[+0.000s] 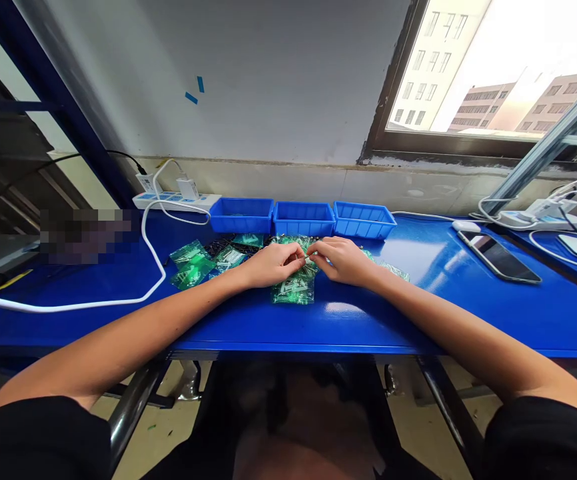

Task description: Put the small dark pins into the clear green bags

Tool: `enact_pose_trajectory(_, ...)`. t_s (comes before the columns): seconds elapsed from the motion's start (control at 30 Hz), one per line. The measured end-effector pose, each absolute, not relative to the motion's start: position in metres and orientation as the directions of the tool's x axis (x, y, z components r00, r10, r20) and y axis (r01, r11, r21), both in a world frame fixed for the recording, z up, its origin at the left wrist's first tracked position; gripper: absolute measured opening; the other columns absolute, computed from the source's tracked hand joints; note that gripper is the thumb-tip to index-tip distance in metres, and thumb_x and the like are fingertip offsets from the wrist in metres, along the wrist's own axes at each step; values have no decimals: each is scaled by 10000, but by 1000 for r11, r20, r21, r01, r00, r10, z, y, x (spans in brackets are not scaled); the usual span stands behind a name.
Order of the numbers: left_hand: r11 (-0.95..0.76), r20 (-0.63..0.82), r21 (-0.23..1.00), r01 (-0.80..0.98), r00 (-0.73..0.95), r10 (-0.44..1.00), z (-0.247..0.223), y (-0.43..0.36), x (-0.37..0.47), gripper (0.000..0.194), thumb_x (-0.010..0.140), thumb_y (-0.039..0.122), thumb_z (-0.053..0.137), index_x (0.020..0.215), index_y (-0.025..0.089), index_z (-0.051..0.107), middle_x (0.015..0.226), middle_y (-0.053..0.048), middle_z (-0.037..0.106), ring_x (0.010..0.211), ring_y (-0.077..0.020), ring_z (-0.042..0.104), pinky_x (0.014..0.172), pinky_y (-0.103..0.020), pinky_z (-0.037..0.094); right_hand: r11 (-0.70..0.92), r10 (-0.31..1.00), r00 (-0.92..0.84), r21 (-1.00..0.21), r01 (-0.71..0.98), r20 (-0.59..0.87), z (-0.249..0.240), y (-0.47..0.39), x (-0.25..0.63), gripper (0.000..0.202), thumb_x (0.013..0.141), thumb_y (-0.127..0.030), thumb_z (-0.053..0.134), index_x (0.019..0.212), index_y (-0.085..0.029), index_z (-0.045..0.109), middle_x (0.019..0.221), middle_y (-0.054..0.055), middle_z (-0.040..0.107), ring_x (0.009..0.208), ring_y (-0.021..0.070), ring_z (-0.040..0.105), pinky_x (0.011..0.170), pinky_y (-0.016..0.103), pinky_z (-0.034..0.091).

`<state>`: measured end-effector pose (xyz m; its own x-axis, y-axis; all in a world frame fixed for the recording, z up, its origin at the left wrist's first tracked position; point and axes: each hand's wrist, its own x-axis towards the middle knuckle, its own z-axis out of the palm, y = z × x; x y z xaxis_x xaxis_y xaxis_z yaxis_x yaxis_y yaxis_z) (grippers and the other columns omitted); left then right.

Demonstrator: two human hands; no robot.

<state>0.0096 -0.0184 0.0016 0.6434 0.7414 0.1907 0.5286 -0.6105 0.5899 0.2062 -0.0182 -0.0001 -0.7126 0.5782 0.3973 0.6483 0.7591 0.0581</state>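
Note:
My left hand (277, 264) and my right hand (342, 260) meet over the middle of the blue table, fingertips nearly touching. Both are closed in a pinch around something tiny between them, too small to make out. Just below the hands lies a clear and green plastic packet (293, 291) with pale small parts inside. More such packets (192, 264) are spread left of my left hand, and dark small pieces (215, 246) lie among them. Part of another packet (394, 271) shows beside my right wrist.
Three blue bins (242, 215) stand in a row behind the hands. A power strip (176, 201) with a white cable (149, 247) is at left. A phone (499, 255) and a small white case (466, 227) lie at right. The table's front edge (298, 347) is near my body.

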Motion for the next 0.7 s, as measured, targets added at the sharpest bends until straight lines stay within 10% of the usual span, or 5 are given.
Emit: enact_pose_trajectory(0.7, -684, 204, 454, 571, 681, 704, 0, -15, 8, 174, 865, 281, 403, 841, 172, 537, 697, -15, 578, 607, -146, 503, 578, -246, 353, 722, 658, -692, 11, 692, 298, -1, -21, 201, 146, 899, -208, 410, 893, -159, 547, 810, 80, 647, 744, 177, 591, 695, 295, 413)
